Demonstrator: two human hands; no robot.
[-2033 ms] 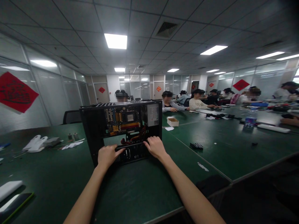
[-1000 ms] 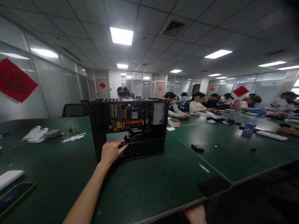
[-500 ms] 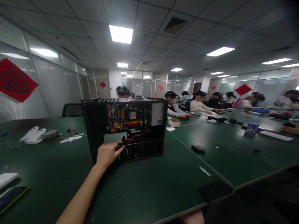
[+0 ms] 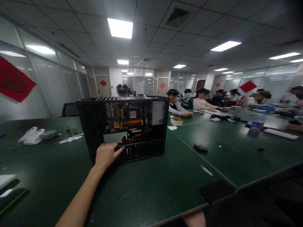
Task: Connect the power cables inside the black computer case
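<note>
An opened black computer case (image 4: 85, 126) stands upright on the green table in front of me. Its open side faces me and shows the motherboard (image 4: 123, 116), the silver power supply (image 4: 158, 113) and some coloured cables (image 4: 139, 135). My left hand (image 4: 106, 154) is closed over the edge of the lower front rail, thumb pointing right along it; its fingertips are hidden inside the case. At the bottom, partly under the table's edge, shows a patch of skin that seems to be my right hand (image 4: 195, 219); its fingers are out of sight.
White plastic pieces (image 4: 34, 136) and papers (image 4: 70, 139) lie at the left, a phone (image 4: 11, 200) nearer me. To the right are a small box (image 4: 176, 121), a black part (image 4: 200, 148) and a plastic bottle (image 4: 257, 124). Several people sit further along the table.
The case's left side has shifted slightly left and looks a little nearer, with my left hand keeping its hold. The view has also moved slightly.
</note>
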